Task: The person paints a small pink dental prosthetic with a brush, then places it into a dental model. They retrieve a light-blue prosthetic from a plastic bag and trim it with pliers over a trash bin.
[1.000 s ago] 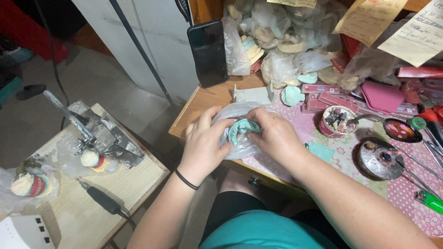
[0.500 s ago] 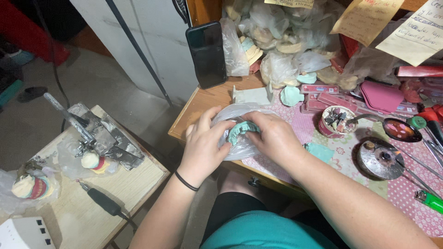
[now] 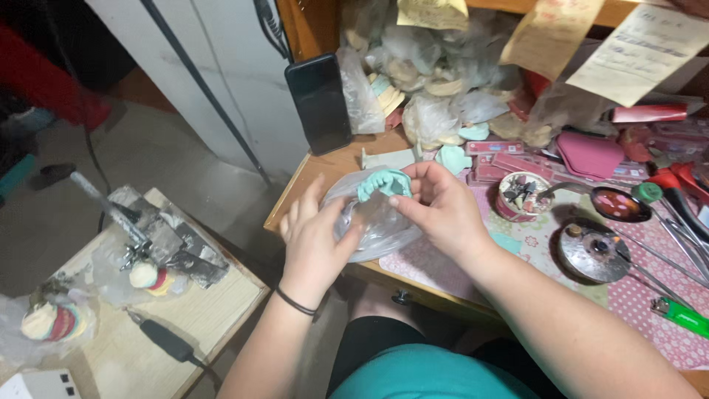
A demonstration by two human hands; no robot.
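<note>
Teal dental cast (image 3: 384, 182) between both hands (image 3: 369, 222)

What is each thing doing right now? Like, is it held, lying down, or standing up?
Green dental mould: held by right hand, half out of bag.
Clear plastic bag: open, gripped by left hand.
Black phone: leaning upright, screen dark.
Small tin: open, bits inside.
Green lighter: lying flat.
</note>
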